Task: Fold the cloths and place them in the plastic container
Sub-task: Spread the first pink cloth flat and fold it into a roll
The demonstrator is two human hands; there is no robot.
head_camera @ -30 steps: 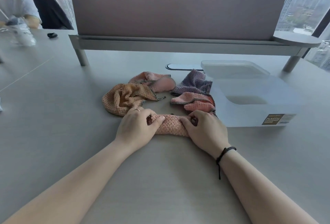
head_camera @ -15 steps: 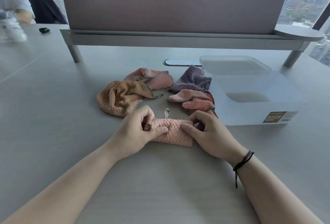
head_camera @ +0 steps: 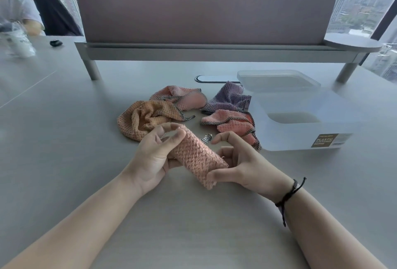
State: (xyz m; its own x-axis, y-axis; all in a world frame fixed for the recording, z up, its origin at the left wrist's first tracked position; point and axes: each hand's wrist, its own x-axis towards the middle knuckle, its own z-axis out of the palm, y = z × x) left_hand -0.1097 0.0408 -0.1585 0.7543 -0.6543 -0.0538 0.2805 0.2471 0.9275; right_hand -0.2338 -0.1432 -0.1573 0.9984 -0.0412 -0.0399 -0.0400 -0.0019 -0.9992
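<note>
- I am looking down on a pale grey bench (head_camera: 64,140) by tall windows, with city towers outside.
- A mauve divider screen (head_camera: 204,9) on a raised grey shelf crosses the far side; a small round shelf (head_camera: 352,42) juts from its right end.
- At far left another person's sleeve (head_camera: 15,9) and a dark chair back (head_camera: 53,11) show, with a small black object (head_camera: 55,42) lying on the bench near them.
- The clear plastic container (head_camera: 300,122) sits at right, open, its lid (head_camera: 277,81) lying just behind it.
- Between me and the container lies a loose heap: an orange cloth (head_camera: 141,118), a pink cloth (head_camera: 184,99) behind it, a purple cloth (head_camera: 229,99) touching the container's left wall, and a coral cloth (head_camera: 234,127) in front of that.
- My left hand (head_camera: 154,152) is curled round the far end of a rolled pink cloth (head_camera: 197,157), thumb and fingers wrapping it.
- My right hand (head_camera: 238,161) pinches the near end of the roll, with the index finger bent above it.
- The roll slants between both hands, lifted above the bench, well short of the container.
- A checked tag (head_camera: 206,137) peeks out behind the roll.
- A dark cord bracelet (head_camera: 287,193) circles my right wrist.
</note>
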